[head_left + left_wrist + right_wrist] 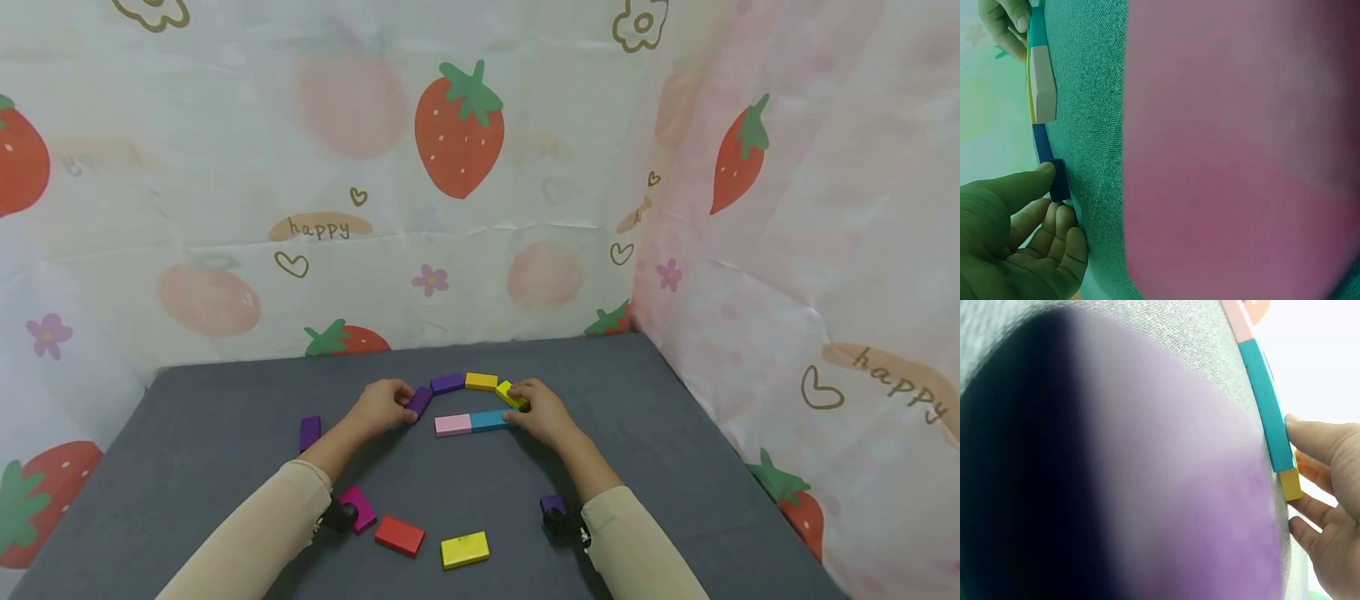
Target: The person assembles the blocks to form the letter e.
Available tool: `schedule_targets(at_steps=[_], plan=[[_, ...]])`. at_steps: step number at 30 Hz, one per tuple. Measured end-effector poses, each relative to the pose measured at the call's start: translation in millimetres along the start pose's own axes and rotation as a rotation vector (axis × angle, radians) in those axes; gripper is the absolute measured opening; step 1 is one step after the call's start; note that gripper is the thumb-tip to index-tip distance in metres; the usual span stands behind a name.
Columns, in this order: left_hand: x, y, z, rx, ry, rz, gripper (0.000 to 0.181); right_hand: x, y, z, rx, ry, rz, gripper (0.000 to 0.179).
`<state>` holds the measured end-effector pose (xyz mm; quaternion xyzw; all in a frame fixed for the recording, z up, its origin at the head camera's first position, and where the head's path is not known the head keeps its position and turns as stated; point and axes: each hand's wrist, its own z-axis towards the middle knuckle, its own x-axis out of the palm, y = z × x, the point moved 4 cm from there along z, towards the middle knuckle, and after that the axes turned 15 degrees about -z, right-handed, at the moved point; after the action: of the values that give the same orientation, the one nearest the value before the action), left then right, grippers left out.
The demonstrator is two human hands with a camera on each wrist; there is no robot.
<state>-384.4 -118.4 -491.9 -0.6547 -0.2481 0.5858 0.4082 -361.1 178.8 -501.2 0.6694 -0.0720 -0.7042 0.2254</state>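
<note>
In the head view my left hand (pixel 381 408) pinches a purple block (pixel 420 402) at the left end of a curved row. In the left wrist view the thumb lies on that block's end, the other fingers curled below. My right hand (pixel 546 412) grips a yellow block (pixel 507 393) at the row's right end, its thumb beside the blue block (pixel 489 420). Between the two lie another purple block (pixel 447 383) and an orange-yellow block (pixel 481 381). Inside the curve, a pink block (pixel 453 426) sits end to end with the blue one.
Toward the front of the grey table (pixel 480 483) lie a magenta block (pixel 358 508), a red block (pixel 400 536) and a yellow block (pixel 465 551). One purple block (pixel 310 432) is left of my left forearm; another purple block (pixel 552 504) is by the right wrist. Patterned cloth (pixel 465 275) stands behind.
</note>
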Motion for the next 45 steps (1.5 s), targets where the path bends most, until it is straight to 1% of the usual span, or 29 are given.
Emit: schedule_targets(at_steps=[4, 10, 15, 18, 22, 31, 35, 41, 45], plan=[[0.5, -2.1, -0.3, 0.0, 0.003, 0.01, 0.038, -1, 0, -0.1, -0.003, -0.004, 0.001, 0.049], [1.9, -1.6, 1.4, -0.002, 0.006, 0.017, 0.04, 0, 0, -0.7, -0.017, -0.01, -0.015, 0.049], [2.1, -1.6, 1.7, 0.013, -0.005, 0.043, 0.04, -2, 1, -2.0, -0.018, -0.007, 0.01, 0.049], [2.0, -1.0, 1.7, 0.011, -0.003, 0.057, 0.04, -3, 3, -3.2, -0.016, -0.006, 0.017, 0.049], [1.6, -0.3, 1.6, 0.001, 0.002, 0.053, 0.04, -2, 2, -3.0, -0.017, -0.006, 0.005, 0.049], [-1.1, -2.8, -2.3, 0.014, 0.003, 0.034, 0.039, 0, 1, -1.4, -0.015, 0.004, -0.005, 0.049], [-7.8, -4.0, -7.1, 0.012, 0.009, 0.02, 0.039, 1, 1, -1.8, -0.007, 0.022, -0.007, 0.051], [-26.9, -6.0, -16.7, 0.026, -0.004, 0.01, 0.04, 1, -1, 0.4, -0.002, 0.009, -0.006, 0.05], [-38.7, -2.7, -26.9, 0.046, -0.022, -0.004, 0.041, 0, 0, 0.2, -0.01, 0.008, 0.001, 0.049]])
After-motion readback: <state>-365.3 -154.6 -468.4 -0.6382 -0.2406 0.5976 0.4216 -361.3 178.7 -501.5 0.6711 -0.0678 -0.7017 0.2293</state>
